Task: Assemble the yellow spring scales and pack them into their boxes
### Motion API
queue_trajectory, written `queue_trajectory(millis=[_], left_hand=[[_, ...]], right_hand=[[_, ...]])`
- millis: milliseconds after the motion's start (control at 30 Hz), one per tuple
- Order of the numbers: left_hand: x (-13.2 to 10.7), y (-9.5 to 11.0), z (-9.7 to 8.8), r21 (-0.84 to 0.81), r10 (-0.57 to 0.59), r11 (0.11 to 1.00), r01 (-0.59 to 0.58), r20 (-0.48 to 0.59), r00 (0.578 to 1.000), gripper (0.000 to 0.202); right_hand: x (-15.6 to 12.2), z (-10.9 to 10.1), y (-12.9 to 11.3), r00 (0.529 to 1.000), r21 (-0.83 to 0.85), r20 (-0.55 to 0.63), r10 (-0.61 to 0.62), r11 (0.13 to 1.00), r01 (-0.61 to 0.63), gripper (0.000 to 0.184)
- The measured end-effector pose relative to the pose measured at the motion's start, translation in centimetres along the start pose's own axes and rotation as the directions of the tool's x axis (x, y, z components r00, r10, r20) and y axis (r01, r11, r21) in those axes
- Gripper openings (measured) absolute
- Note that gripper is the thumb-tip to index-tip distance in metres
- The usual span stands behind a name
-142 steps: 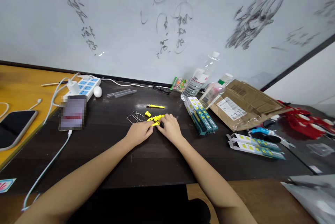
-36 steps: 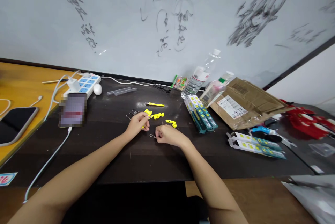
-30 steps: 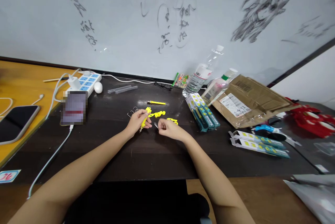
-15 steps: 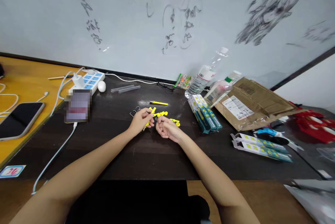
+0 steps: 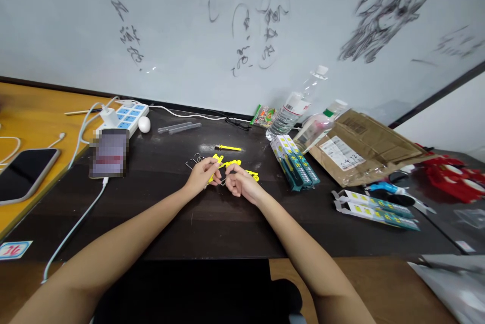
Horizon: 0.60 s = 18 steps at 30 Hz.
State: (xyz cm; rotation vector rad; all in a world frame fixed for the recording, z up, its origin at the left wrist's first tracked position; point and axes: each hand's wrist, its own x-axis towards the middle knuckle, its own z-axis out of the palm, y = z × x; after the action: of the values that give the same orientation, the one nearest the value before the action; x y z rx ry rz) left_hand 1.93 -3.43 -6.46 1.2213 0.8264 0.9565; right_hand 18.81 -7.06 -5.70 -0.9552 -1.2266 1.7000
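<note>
My left hand (image 5: pixel 203 176) is closed around a yellow plastic piece (image 5: pixel 217 158), whose upper end sticks out above the fingers. My right hand (image 5: pixel 243 185) is just to the right, thumb and fingertips bent together. A thin curved metal wire (image 5: pixel 223 182) shows between the two hands, at the right fingertips; its far end is hidden. Several yellow plastic parts (image 5: pixel 253 175) lie behind and beside the right hand. Bent metal hooks (image 5: pixel 197 158) rest behind the left hand. Farther back on the dark table (image 5: pixel 182 233) lies a thin yellow stick (image 5: pixel 229 148) with a dark end.
Two upright-printed boxes (image 5: pixel 294 162) and a water bottle (image 5: pixel 290 114) stand to the right, near a brown parcel (image 5: pixel 348 147). Opened boxes (image 5: pixel 375 210) and blue-handled scissors (image 5: pixel 397 192) lie farther right. A phone (image 5: pixel 109 152), cable and power strip (image 5: pixel 131 114) are left.
The view has shifted slightly. Both hands stay close together over the yellow parts, and the curved wire between them now shows more clearly.
</note>
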Motion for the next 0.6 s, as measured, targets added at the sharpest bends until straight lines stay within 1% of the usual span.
queue_trajectory(millis=[67, 200, 267, 333, 400, 433, 533, 600], left_hand=[[0.0, 0.0, 0.0, -0.019, 0.020, 1.000, -0.019, 0.027, 0.999, 0.039], [0.0, 0.3, 0.2, -0.051, 0.049, 0.998, -0.045, 0.084, 0.995, 0.039], [-0.1, 0.5, 0.3, -0.055, 0.048, 0.998, -0.042, 0.106, 0.993, 0.037], [-0.2, 0.5, 0.3, -0.056, 0.048, 0.998, -0.042, 0.123, 0.991, 0.036], [-0.2, 0.5, 0.2, -0.060, 0.042, 0.998, -0.034, 0.134, 0.990, 0.035], [-0.2, 0.4, 0.2, -0.063, 0.034, 0.998, -0.026, 0.135, 0.990, 0.035], [-0.1, 0.3, -0.1, -0.065, 0.002, 0.998, 0.006, 0.121, 0.993, 0.037], [-0.1, 0.2, -0.1, -0.054, -0.006, 0.998, 0.012, 0.111, 0.994, 0.039]], right_hand=[[0.0, -0.1, -0.1, 0.999, -0.013, -0.017, -0.029, 1.000, 0.029, 0.020], [0.3, -0.2, 0.0, 0.998, -0.052, -0.048, -0.048, 0.998, 0.045, 0.008], [0.5, -0.3, 0.3, 0.996, -0.148, -0.054, -0.066, 0.987, 0.057, 0.010], [0.6, -0.5, 0.7, 0.994, -0.293, -0.045, -0.096, 0.953, 0.079, 0.014], [0.6, -0.6, 0.9, 0.989, -0.447, -0.034, -0.144, 0.887, 0.114, 0.015], [0.5, -0.7, 1.0, 0.984, -0.527, -0.034, -0.174, 0.840, 0.131, 0.015], [0.0, -0.7, 0.7, 0.969, -0.755, -0.040, -0.242, 0.642, 0.130, 0.009], [-0.3, -0.6, 0.4, 0.972, -0.862, -0.032, -0.235, 0.499, 0.092, 0.008]])
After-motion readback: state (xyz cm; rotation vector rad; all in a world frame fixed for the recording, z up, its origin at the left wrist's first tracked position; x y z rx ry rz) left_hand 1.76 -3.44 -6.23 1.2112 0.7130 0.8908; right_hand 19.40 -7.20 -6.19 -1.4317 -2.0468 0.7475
